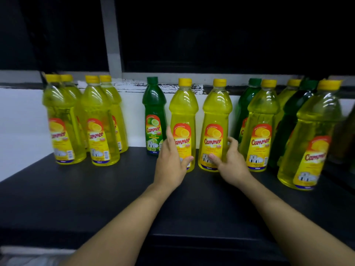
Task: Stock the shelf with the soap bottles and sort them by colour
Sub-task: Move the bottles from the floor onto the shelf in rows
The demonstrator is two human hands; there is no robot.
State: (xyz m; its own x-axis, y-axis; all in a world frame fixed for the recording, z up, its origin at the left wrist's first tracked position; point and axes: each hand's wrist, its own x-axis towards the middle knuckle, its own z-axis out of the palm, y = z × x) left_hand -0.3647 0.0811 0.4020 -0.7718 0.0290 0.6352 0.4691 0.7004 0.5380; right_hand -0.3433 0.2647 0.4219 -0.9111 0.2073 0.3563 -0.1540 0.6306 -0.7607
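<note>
Two yellow soap bottles stand upright side by side in the middle of the black shelf (92, 191). My left hand (171, 166) grips the left yellow bottle (183, 108) low down, fingers on its left side and thumb across the label. My right hand (232, 164) holds the right yellow bottle (217, 110), thumb on its front and fingers curled round its right side. A green bottle (153, 116) stands just left of my left hand. Several yellow bottles (80, 116) are grouped at the left.
At the right, yellow bottles (263, 116) and green bottles (295, 116) stand mixed together, one yellow bottle (311, 135) nearest the front. A white wall (21, 120) backs the shelf, with a dark window frame (113, 45) above. Bare shelf lies in front of the bottles.
</note>
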